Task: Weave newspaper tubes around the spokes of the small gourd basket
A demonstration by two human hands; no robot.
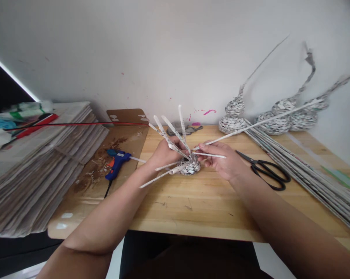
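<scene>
Between the front and back edges of the tabletop, the left hand, fingers curled, grips the weave while the right hand pinches the long tube, which could kink if its far end snags the gourds.

Over on the left there's a thick stack of papers, with a blue glue gun lying near it on brown cardboard; across the table, black-handled scissors, and three woven gourd shapes by the pale wall with its pink splashes
</scene>
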